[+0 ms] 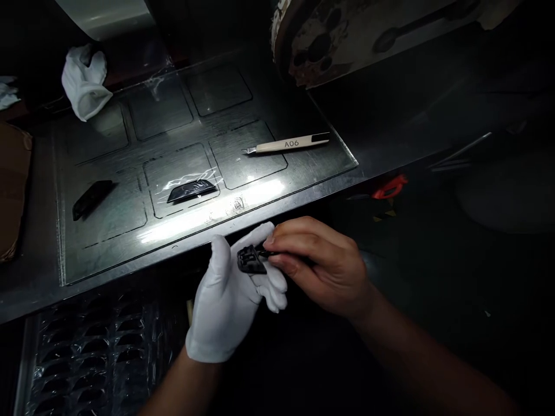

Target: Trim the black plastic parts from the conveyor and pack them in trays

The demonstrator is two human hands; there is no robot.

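Note:
My left hand [232, 294], in a white glove, holds a small black plastic part [250, 260] on its fingers, with the thumb raised apart. The part's ribbed, hollow side faces up. My bare right hand [323, 263] is closed in a pinch at the part's right end. Something thin and dark shows between its fingertips, too small to name. Past my hands, on the bench, lie a similar black part [191, 190] on clear film and another black part [92, 199] further left. A craft knife [288, 143] marked A06 lies behind them.
A glass sheet [104, 254] with marked rectangles covers the metal bench. A white glove [85, 84] lies at the back left, near a cardboard box [13, 190]. Below left, a tray [26, 370] holds rows of dark parts. A machine arm [368, 40] overhangs the back right.

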